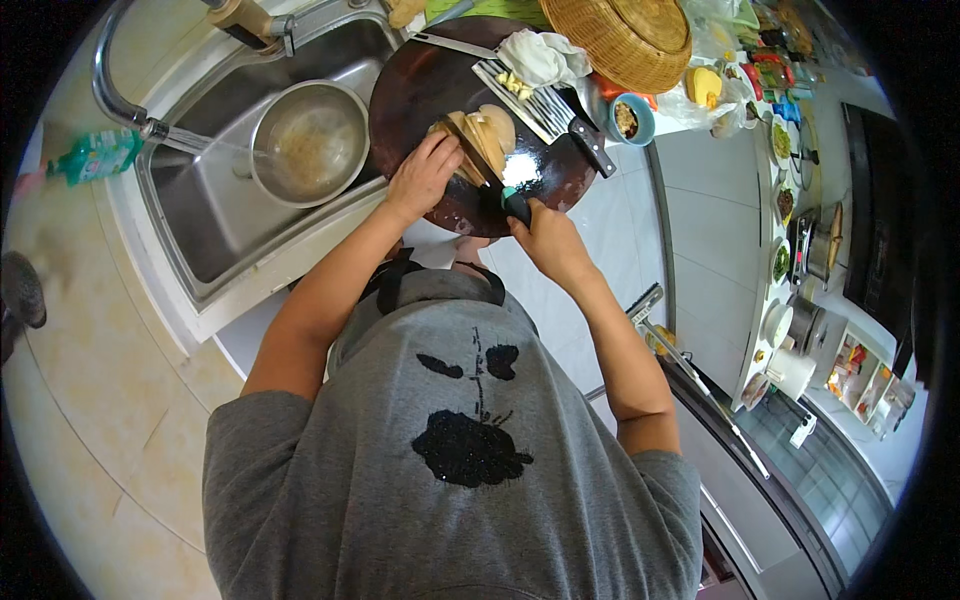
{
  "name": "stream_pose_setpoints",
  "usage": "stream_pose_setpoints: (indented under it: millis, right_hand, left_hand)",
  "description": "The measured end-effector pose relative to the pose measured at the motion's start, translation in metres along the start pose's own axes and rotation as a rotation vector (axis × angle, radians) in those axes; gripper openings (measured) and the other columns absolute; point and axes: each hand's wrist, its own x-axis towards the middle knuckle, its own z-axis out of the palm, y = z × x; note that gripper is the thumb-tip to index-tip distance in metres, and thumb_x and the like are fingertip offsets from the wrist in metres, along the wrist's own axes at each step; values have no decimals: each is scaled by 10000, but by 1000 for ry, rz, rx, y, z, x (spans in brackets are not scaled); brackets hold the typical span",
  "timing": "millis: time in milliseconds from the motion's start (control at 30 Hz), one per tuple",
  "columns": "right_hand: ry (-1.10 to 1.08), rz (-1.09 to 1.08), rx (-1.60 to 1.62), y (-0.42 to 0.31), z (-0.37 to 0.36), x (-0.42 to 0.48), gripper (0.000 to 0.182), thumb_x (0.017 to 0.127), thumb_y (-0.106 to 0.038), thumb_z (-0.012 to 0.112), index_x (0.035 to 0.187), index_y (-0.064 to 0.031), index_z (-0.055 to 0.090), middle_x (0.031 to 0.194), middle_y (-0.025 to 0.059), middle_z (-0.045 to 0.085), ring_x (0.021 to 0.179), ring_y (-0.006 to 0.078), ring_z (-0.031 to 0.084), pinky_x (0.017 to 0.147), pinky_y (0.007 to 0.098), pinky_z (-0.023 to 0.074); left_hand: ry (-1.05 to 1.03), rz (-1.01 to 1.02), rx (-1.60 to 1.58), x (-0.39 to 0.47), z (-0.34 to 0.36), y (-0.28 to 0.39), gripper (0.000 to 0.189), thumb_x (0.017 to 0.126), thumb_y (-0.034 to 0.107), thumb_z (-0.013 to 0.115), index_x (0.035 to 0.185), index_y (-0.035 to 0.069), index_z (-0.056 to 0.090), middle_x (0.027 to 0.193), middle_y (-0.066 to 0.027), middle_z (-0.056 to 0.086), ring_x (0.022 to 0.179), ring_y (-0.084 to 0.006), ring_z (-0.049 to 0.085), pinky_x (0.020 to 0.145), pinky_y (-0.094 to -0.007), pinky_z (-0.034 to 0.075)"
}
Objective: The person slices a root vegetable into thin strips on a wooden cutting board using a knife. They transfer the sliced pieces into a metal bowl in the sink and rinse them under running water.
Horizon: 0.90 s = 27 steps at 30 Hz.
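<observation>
My right hand [555,244] grips the black-and-teal handle of a kitchen knife [516,204]. Its dark blade angles away to the upper left, against pale tan sliced food [487,139] whose kind I cannot tell. On the left side of these slices, my left hand [426,176] holds them down with bent fingers close to the blade. Everything rests on a round dark cutting board [405,97], wet and shiny near the knife. Beyond the slices lies a cleaver [589,146] with a riveted black handle, pale chopped pieces [514,84], perhaps garlic, on its blade.
Left of the board, a faucet [120,105] runs water into a metal pot [289,199] inside the steel sink [225,247]. A white cloth [541,58], a wicker basket [600,41] and a blue bowl [643,129] crowd the far right. A long-handled brush [697,379] leans at right.
</observation>
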Motion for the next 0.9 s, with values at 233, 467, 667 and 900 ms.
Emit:
stream_pose_setpoints:
  millis: [233, 467, 667, 900]
  right_hand:
    - [83, 65, -27, 3, 39, 23, 314, 895, -267, 618, 931, 44, 588, 727, 290, 645, 695, 461, 647, 656, 519, 529]
    - [157, 39, 99, 0, 34, 16, 325, 885, -297, 643, 899, 24, 596, 689, 287, 626, 667, 461, 635, 616, 528, 514]
    - [33, -11, -17, -7, 1, 3, 324, 885, -276, 640, 888, 43, 587, 696, 296, 632, 690, 467, 643, 640, 529, 523]
    - [126, 11, -7, 4, 40, 22, 314, 894, -282, 628, 892, 29, 584, 697, 297, 631, 673, 469, 639, 629, 535, 520]
  left_hand:
    - [-22, 8, -22, 3, 0, -1, 270, 843, 72, 558, 1109, 27, 567, 1207, -134, 543, 1191, -332, 500, 966, -408, 490]
    - [36, -28, -38, 0, 1, -2, 262, 845, 73, 560, 1104, 32, 562, 1205, -134, 539, 1185, -331, 502, 976, -418, 482]
    - [25, -7, -6, -4, 3, -3, 278, 822, 67, 550, 1092, 6, 574, 1209, -135, 542, 1200, -314, 495, 975, -393, 486]
    - [13, -37, 14, -2, 6, -6, 259, 824, 67, 548, 1075, 15, 588, 1188, -125, 548, 1202, -309, 495, 974, -387, 491]
